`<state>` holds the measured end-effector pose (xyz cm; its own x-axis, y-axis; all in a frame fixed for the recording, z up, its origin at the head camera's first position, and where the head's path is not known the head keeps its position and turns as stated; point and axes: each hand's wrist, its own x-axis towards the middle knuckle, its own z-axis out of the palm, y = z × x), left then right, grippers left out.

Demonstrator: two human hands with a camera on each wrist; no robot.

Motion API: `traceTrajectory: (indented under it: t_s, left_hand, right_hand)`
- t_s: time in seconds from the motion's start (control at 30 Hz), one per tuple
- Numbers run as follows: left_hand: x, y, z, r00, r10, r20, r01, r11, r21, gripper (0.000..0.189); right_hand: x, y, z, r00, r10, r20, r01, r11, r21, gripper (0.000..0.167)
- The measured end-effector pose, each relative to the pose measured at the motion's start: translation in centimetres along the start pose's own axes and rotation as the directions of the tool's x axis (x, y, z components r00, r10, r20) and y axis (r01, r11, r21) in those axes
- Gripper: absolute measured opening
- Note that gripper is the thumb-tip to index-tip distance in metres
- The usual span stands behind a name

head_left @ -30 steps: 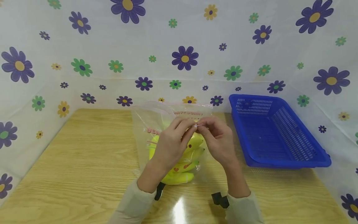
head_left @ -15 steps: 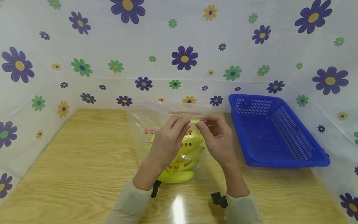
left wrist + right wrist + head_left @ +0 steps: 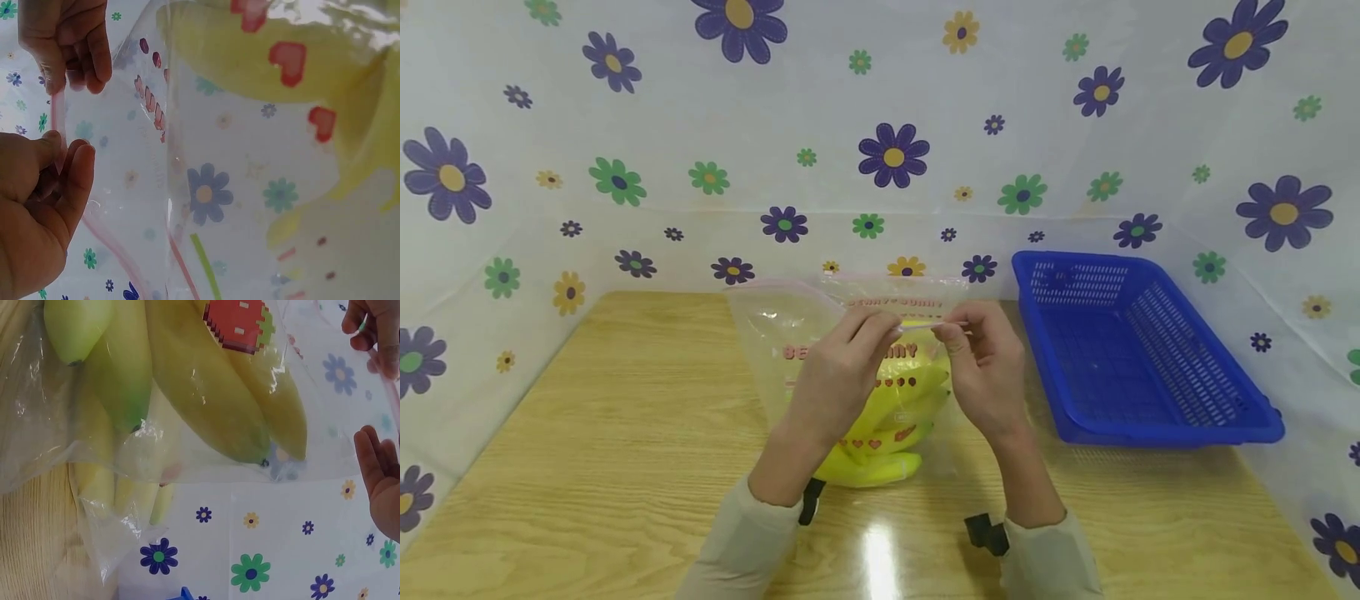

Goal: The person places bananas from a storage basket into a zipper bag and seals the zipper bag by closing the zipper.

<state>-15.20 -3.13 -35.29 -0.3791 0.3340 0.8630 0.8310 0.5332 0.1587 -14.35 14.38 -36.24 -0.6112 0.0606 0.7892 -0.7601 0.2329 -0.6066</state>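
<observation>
A clear plastic zip bag [image 3: 760, 333] with red print and a pink top edge holds several yellow bananas [image 3: 868, 471]. My left hand [image 3: 838, 371] pinches the bag's top edge between thumb and fingers. My right hand [image 3: 988, 375] pinches the same edge a little to the right, and a short taut strip [image 3: 917, 326] shows between them. In the left wrist view the strip [image 3: 57, 109] runs between the two hands. Green-tipped bananas [image 3: 206, 394] fill much of the right wrist view, seen through the plastic. My forearms hide part of the bag.
A blue perforated plastic basket [image 3: 1150, 433] stands to the right of the bag on the wooden table [image 3: 625, 467]. A white flower-printed cloth [image 3: 820, 108] hangs behind and at both sides. Black straps [image 3: 988, 533] show at the wrists.
My left hand has slid left along the bag's edge, away from my right hand, so more of the strip shows between them. The bag's left corner has shifted left too.
</observation>
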Motion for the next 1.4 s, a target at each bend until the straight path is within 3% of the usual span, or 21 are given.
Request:
traceTrajectory:
  t_s: [0.13,0.33,0.47,0.67,0.77,0.93,1.17,1.3,1.4]
  left_hand:
    - [0.3,0.2,-0.1,1.000,-0.011,-0.006,0.011,1.000,-0.007,0.009]
    - [0.7,0.6,-0.4,0.999,0.032,-0.004,-0.031,0.999,0.029,0.010]
    - [0.7,0.3,-0.7,0.999,0.036,0.001,-0.036,0.999,0.032,0.010]
    - [0.5,-0.2,-0.9,1.000,0.022,-0.016,-0.022,0.999,0.023,0.010]
    - [0.5,-0.2,-0.9,0.999,0.039,-0.015,-0.039,0.998,0.043,0.010]
    - [0.4,-0.1,-0.8,0.998,0.062,-0.002,-0.061,0.996,0.060,0.011]
    - [0.2,-0.4,-1.1,0.999,0.039,-0.007,-0.038,0.997,0.071,0.012]
    - [0.1,-0.6,-1.2,0.998,0.048,-0.029,-0.045,0.994,0.097,0.011]
    - [0.1,-0.5,-1.2,0.997,0.070,-0.027,-0.067,0.992,0.108,0.011]
  right_hand:
    - [-0.1,-0.1,0.4,0.999,-0.011,-0.031,0.007,0.991,-0.131,0.012]
    - [-0.2,-0.7,0.7,0.990,-0.141,-0.012,0.131,0.941,-0.313,0.007]
    - [0.0,-0.7,0.6,0.984,-0.177,-0.015,0.164,0.938,-0.307,0.008]
    - [0.1,-0.8,0.5,0.988,-0.146,-0.047,0.125,0.944,-0.305,0.009]
    - [-0.1,-0.9,0.8,0.987,-0.154,-0.048,0.129,0.934,-0.332,0.004]
    - [-0.5,-1.3,1.2,0.977,-0.212,-0.027,0.187,0.909,-0.371,0.010]
    - [-0.2,-1.2,1.1,0.972,-0.214,-0.097,0.167,0.919,-0.357,0.005]
    - [-0.4,-1.2,1.4,0.969,-0.229,-0.093,0.170,0.893,-0.418,0.008]
    - [-0.6,-1.2,1.8,0.964,-0.261,-0.046,0.213,0.865,-0.454,0.012]
